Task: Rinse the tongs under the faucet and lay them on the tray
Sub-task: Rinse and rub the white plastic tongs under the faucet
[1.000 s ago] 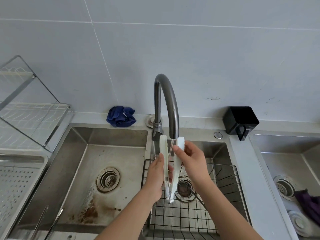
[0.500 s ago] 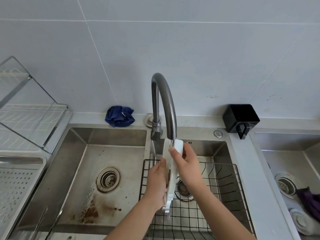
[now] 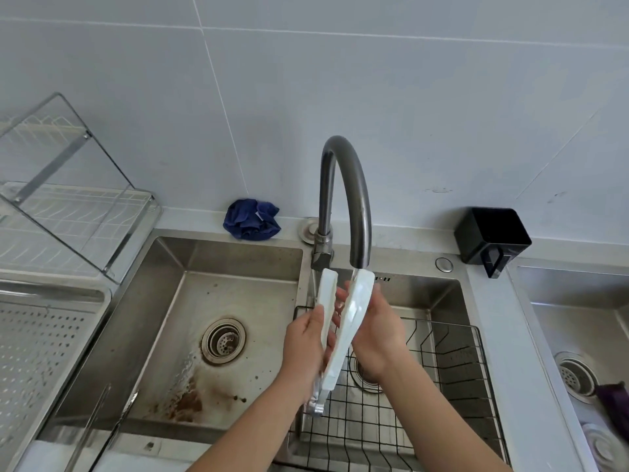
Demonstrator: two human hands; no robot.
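The left hand (image 3: pixel 308 349) grips one white arm of the tongs (image 3: pixel 343 335) and the right hand (image 3: pixel 377 330) the other, tips spread upward beneath the faucet (image 3: pixel 354 199); water runs over them above the wire rack (image 3: pixel 442 386). Rinsing looks underway; the perforated tray (image 3: pixel 41 352) at far left awaits them, so laying down remains.

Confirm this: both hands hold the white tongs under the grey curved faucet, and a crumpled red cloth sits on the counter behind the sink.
One error: the crumpled cloth is blue, not red, as the head view shows. Both hands, left and right, do hold the white tongs under the grey curved faucet.
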